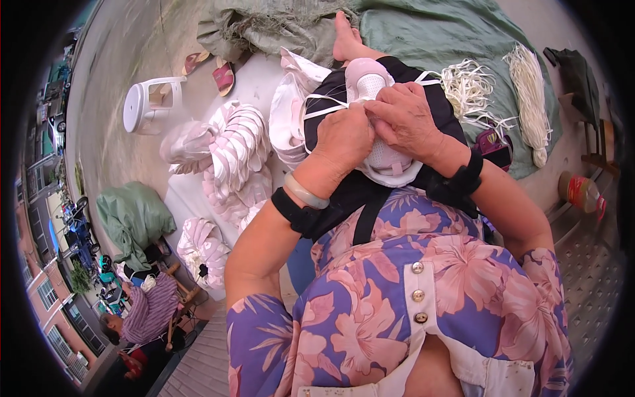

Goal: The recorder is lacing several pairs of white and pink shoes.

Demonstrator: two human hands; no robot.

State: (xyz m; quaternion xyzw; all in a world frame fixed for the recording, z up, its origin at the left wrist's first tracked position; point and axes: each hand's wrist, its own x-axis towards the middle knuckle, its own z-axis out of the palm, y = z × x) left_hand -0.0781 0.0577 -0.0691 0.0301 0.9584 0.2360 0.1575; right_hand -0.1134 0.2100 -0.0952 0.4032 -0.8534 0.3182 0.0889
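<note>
A pale pink and white shoe upper (397,167) lies on the black cloth over my lap, its toe and heel showing beyond my hands. Both hands meet over its middle, fingertips nearly touching. My left hand (345,136) is closed in a pinch, and a flat white shoelace (324,110) trails out beside it to the left. My right hand (411,122) is also closed, thumb and fingers pressed together at the upper's lacing rows; a lace end sticks out beyond it to the right. What lies right between the fingertips is mostly hidden.
Stacked pink-white uppers (238,142) stand at left, with more uppers (202,250) nearer. Loose white laces (466,85) and a long hank (532,106) lie on green sheeting (430,33) at right. A white stool (142,106), sandals (223,76), a bottle (583,193) and a seated person (152,308) surround me.
</note>
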